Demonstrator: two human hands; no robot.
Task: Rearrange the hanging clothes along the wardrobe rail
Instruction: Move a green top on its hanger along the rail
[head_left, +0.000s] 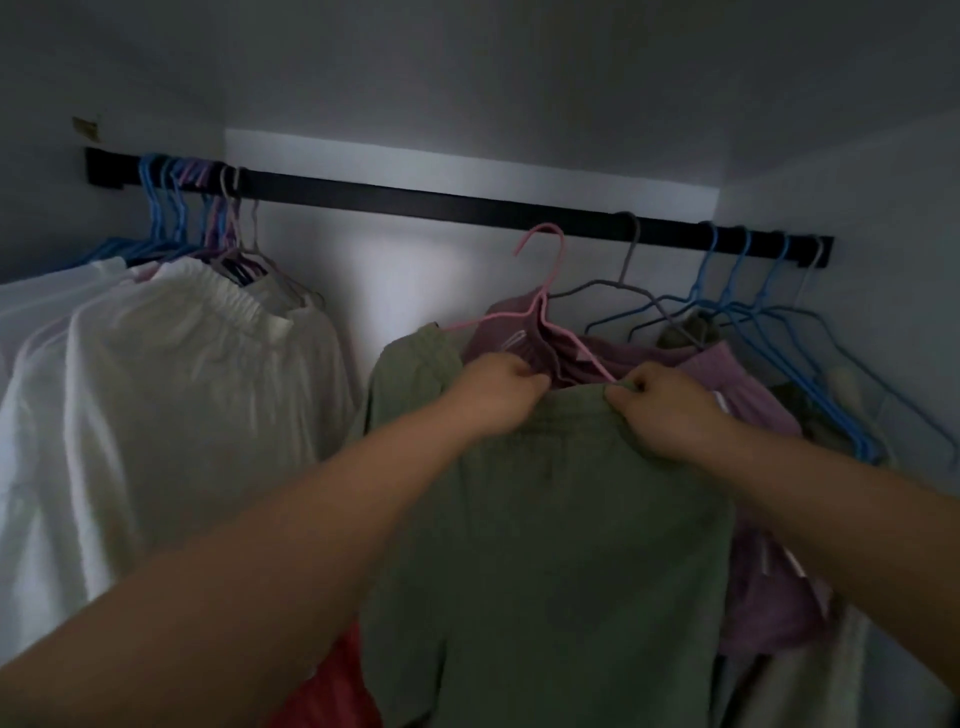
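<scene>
Head view: left hand (496, 395) at frame centre, fingers curled shut on the top edge of a green garment (545, 519). Right hand (662, 410) just to the right, thumb & fingers pinched tight on the same top edge, right where the lower arm of a pink hanger (545, 301) ends. Both forearms come up from the bottom corners. Green garment hangs down through the centre to the bottom edge, w/ a 2nd fold of it bunched to the left of the left hand.

Pink hanger's hook sits below the black rail (441, 200), apart from it, not hooked on. Behind it a mauve garment (727, 374), centre-right, running down the right side. Grey hanger (623, 275) hooked on the rail just right of the pink one. Blue hangers (753, 301) further right, hooked near the rail's right end, mostly bare.

Upper left: a tight bunch of blue, purple & grey hangers (208, 208) at the rail's left end, carrying white clothes (156, 389) that fill the left of frame. Wide bare stretch of rail between the 2 groups. Red fabric (337, 686) shows at bottom centre-left; can't tell what it is.
</scene>
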